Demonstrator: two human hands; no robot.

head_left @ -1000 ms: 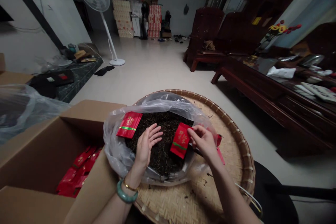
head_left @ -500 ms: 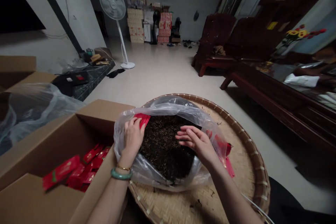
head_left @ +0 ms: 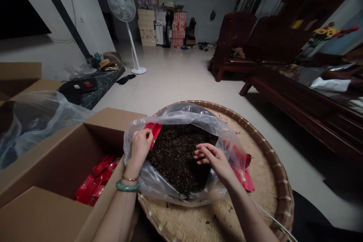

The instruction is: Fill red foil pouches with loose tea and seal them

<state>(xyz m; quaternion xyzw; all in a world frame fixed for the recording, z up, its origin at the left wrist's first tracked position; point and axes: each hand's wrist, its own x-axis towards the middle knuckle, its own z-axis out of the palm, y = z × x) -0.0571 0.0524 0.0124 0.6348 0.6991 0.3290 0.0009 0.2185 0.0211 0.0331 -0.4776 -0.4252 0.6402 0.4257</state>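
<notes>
A clear plastic bag [head_left: 181, 118], opened wide, holds a heap of dark, twisted tea leaves [head_left: 178, 155] with golden strands. At its left rim lie red packets [head_left: 153, 127], small and flat. My left hand [head_left: 140, 144], with a jade bangle and a thin gold bracelet at the wrist, has its fingers closed at the edge of a packet. Over the right side of the tea hovers my right hand [head_left: 213, 159], fingers loosely bent and apart, with nothing visible in them. More red packets [head_left: 248, 181] rest by the bag's right side, partly behind plastic.
The bag sits on a round woven bamboo tray [head_left: 272, 159]. Left of it stands an open cardboard box [head_left: 68, 159] with several red sachets [head_left: 90, 185] inside. Another box and plastic sheeting [head_left: 51, 109] lie farther left. A white cable [head_left: 269, 215] crosses the tray's lower right.
A blurred red packet above the box is gone from the air. My left hand has drawn slightly back and down, its fingers more curled. My right hand has shifted a little right and down.
</notes>
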